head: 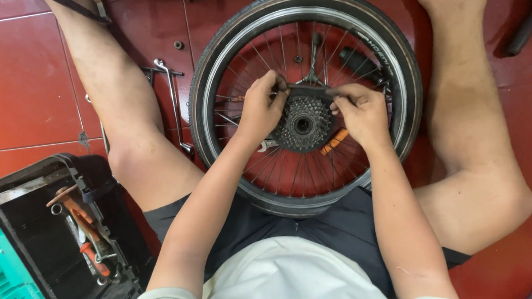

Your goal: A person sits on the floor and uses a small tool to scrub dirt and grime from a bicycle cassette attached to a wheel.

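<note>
Hands, left hand (262,103) and right hand (359,110), pinch what looks like a dark flat strip (309,91) over the toothed metal cassette (302,124).

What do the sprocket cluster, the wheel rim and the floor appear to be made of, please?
Sprocket cluster: dark, dull toothed metal, likely steel, possibly greasy. Wheel rim: bright silvery metal with a sheen, perhaps aluminium. Floor: glossy red tiles with visible grout lines, probably glazed ceramic.
</note>
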